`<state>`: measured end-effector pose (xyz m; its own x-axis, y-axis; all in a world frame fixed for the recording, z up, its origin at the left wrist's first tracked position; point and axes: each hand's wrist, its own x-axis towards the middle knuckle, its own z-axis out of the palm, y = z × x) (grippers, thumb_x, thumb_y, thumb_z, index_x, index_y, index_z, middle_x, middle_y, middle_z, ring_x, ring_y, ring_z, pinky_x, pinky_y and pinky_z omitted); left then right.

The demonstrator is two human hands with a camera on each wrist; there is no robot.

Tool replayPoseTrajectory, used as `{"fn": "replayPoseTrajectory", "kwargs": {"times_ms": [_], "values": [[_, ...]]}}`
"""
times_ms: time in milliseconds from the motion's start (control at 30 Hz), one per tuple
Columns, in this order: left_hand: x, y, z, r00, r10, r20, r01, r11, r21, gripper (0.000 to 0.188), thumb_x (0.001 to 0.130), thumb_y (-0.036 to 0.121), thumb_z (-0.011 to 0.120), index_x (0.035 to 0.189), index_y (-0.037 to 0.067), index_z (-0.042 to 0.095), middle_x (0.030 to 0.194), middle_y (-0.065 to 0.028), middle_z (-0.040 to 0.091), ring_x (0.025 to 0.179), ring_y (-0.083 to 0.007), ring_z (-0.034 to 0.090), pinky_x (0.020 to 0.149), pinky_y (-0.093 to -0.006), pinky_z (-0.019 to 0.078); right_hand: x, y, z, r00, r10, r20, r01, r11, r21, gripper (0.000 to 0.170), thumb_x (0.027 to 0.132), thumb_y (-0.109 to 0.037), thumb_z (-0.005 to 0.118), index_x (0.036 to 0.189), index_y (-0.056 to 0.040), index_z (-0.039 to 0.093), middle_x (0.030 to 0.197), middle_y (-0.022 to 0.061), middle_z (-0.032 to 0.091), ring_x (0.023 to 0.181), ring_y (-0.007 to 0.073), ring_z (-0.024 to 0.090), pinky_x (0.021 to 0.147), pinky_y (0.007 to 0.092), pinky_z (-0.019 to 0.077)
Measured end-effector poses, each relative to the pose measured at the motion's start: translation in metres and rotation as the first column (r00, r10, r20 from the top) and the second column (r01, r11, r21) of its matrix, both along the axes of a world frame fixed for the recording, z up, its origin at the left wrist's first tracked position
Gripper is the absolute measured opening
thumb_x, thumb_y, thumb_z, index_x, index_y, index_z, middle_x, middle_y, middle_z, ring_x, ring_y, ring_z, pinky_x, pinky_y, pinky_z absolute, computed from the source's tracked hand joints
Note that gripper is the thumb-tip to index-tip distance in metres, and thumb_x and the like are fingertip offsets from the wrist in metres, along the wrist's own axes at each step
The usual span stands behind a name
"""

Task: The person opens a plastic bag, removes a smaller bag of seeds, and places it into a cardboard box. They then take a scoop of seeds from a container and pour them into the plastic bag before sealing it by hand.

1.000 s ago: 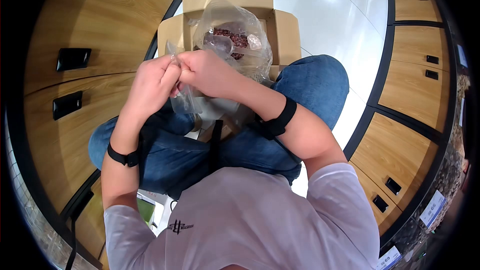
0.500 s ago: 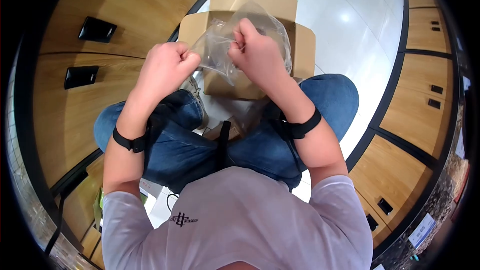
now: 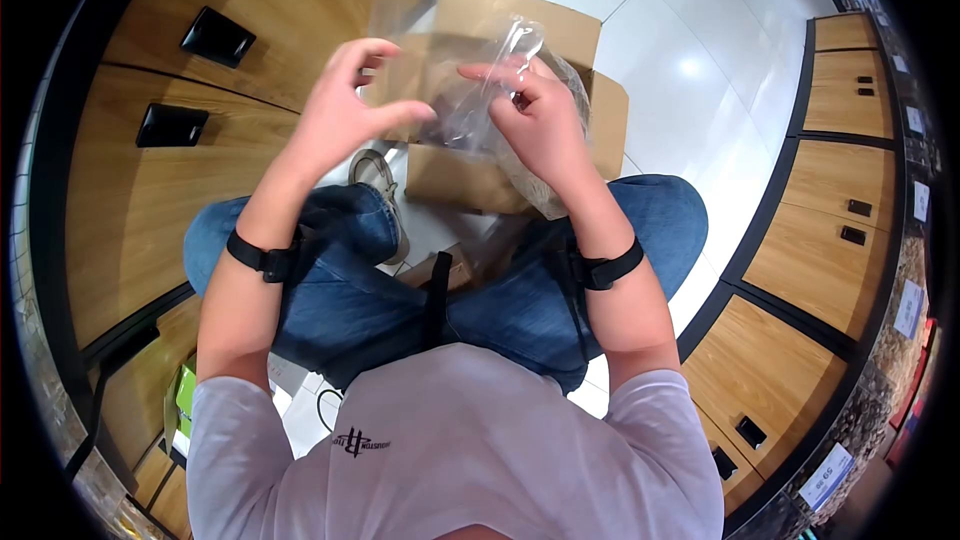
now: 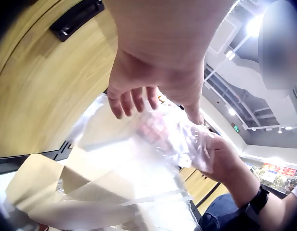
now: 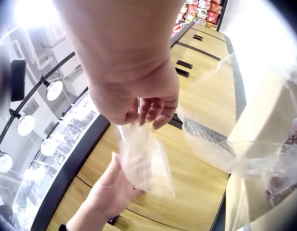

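A small clear plastic bag (image 5: 147, 168) hangs from the right hand (image 3: 546, 128), whose thumb and fingers pinch it at one end. The left hand (image 3: 345, 112) is held up on the bag's other side, its fingers spread and thumb apart, gripping nothing. In the right wrist view the left hand's thumb and fingertips lie right at the bag's edge. Below both hands stands an open cardboard box (image 3: 455, 178), with a larger clear plastic bag (image 5: 204, 144) in it. Dark red small pieces (image 5: 278, 192) show inside that larger bag; the hands and small bag partly hide them from above.
Wooden cabinets (image 3: 130, 190) with black handles line the left side, and more cabinets (image 3: 815, 180) stand on the right. White floor tiles (image 3: 690, 70) lie beyond the box. The person's bent knees (image 3: 650, 230) flank the near side of the box.
Earlier both hands held clear plastic together, then drew apart with fists closed. Now the left hand has let go and spread its fingers, while the right still holds the small bag.
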<state>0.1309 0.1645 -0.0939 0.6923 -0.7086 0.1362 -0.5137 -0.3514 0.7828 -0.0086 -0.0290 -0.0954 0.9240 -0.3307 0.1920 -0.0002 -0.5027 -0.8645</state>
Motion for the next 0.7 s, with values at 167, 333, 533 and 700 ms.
{"fn": "replayPoseTrajectory", "kwargs": {"times_ms": [167,333,533,700], "values": [[0.031,0.014,-0.041,0.716,0.170,-0.677,-0.252,0.968,-0.023,0.077,0.091,0.059,0.059,0.138,-0.001,0.046,0.126,-0.0141,0.057,0.111,-0.0231,0.058,0.092,-0.0331,0.0484,-0.007,-0.004,0.008,0.994,0.027,0.102,-0.053,0.963,0.264,0.023,0.083,-0.008,0.075,0.106,-0.0088,0.076,0.090,-0.0020,0.058,0.074,0.0049,0.048,0.067,0.0216,0.0414],[0.018,0.015,-0.039,0.257,-0.042,-0.966,-0.155,0.984,-0.084,0.068,0.099,0.051,0.051,0.138,-0.005,0.045,0.114,-0.0133,0.065,0.091,-0.0131,0.066,0.075,-0.0274,0.0537,-0.018,-0.011,0.014,0.990,0.072,0.124,-0.106,0.949,0.298,0.033,0.075,-0.005,0.082,0.108,-0.0077,0.074,0.094,-0.0006,0.064,0.086,0.0059,0.058,0.075,0.0226,0.0473],[0.022,0.011,-0.030,0.384,-0.163,-0.909,-0.178,0.953,-0.246,0.029,0.099,0.023,0.060,0.115,-0.001,0.063,0.095,-0.0051,0.067,0.075,-0.0091,0.060,0.070,-0.0220,0.0494,-0.040,-0.036,0.031,0.991,0.116,-0.067,-0.066,0.858,0.509,0.057,0.074,0.000,0.078,0.129,-0.0073,0.063,0.092,-0.0022,0.064,0.085,0.0069,0.060,0.077,0.0237,0.0498],[0.028,0.008,-0.006,0.684,-0.099,-0.723,-0.070,0.978,-0.199,0.021,0.093,0.019,0.068,0.104,0.001,0.066,0.085,-0.0024,0.067,0.067,-0.0068,0.057,0.065,-0.0214,0.0470,-0.050,-0.062,0.026,0.985,0.047,-0.167,0.015,0.936,0.352,0.074,0.073,0.006,0.075,0.142,-0.0077,0.051,0.087,-0.0030,0.058,0.077,0.0063,0.056,0.074,0.0227,0.0489]]}}
